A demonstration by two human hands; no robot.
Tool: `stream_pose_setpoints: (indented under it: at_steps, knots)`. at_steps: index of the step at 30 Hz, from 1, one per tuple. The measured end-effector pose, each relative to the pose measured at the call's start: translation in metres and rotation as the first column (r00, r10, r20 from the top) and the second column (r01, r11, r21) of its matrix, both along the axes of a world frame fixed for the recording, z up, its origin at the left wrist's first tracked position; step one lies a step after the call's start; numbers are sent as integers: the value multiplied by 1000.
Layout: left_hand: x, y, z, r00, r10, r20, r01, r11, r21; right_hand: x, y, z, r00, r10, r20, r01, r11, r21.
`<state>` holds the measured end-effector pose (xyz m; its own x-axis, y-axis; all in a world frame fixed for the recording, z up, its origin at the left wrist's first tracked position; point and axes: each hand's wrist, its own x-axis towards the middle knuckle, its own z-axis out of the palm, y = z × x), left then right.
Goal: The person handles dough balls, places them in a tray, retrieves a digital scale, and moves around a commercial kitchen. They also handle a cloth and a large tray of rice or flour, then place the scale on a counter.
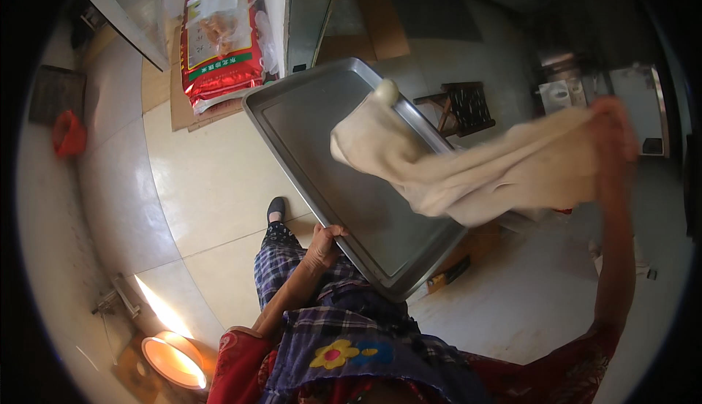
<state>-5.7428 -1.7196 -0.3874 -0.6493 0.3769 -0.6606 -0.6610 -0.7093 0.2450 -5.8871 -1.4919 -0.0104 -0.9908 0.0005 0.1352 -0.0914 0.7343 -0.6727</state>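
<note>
My left hand (pixel 323 245) grips the long left rim of a large rectangular metal tray (pixel 307 146), thumb over the edge. The tray is held out in front of me at a slant. On the right, my right hand (pixel 611 130) is raised and blurred, closed on one end of a cream cloth (pixel 482 179). The cloth stretches leftward across the tray's right rim, its loose end over the tray's inside. A small round pale thing (pixel 387 92) shows by the cloth's far edge at the rim; what it is, I cannot tell.
A red printed sack (pixel 222 47) lies on flattened cardboard (pixel 178 97) beside a doorway. A folding stool (pixel 466 109) stands beyond the tray. Left are a red plastic bag (pixel 69 134) and an orange basin (pixel 173 360). A dark-handled object (pixel 458 271) lies right of the tray's near corner.
</note>
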Motion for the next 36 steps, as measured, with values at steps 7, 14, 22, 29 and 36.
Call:
stream_pose_setpoints:
  at_steps: [7,14,22,29,36]
  knots:
    - [9,-2,-4,999,48,-7,-48,998,28,4,4,-6,984,141,112,-134,989,-63]
    - [21,-7,-21,983,175,55,-177,984,37,-4,-7,-26,939,264,223,-260,964,-45]
    - [30,-22,-29,963,270,-4,-269,957,-104,-2,-17,-107,785,318,532,-111,917,-383]
    - [40,-28,-23,959,281,24,-272,944,-184,-3,-66,-122,648,590,481,-352,792,-498]
    - [58,-33,-29,974,225,-11,-223,958,-178,29,-35,-263,-17,488,872,-823,488,-289]
